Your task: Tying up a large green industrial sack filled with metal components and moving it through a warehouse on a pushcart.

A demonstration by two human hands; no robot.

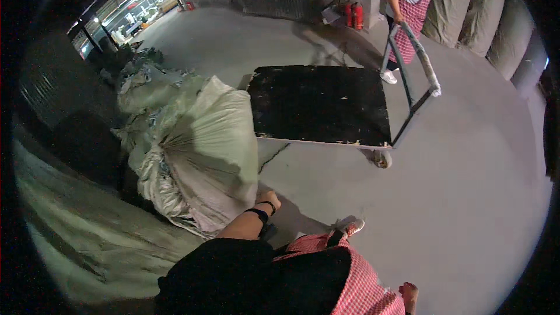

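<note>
Beside the lower right of a large pale, full woven sack (216, 146) is my left hand (270, 199), with black bands on its wrist. Its fingers point away and are mostly hidden; I cannot tell whether it touches the sack. Low at the right of my checked apron hangs my right hand (409, 293), partly cut by the view's dark rim, its fingers not clear. A flat black platform cart (321, 105) stands just beyond the sack. At its right end, a person (411, 9) in a checked apron has a hand on the cart's upright push handle (423, 58).
More stuffed sacks (143, 84) lie behind the near one, and a green-grey covering (99, 239) spreads at the left. Two red fire extinguishers (353, 15) stand by a pillar. Tall full sacks (449, 6) line the far right. Grey floor (466, 198) surrounds the cart.
</note>
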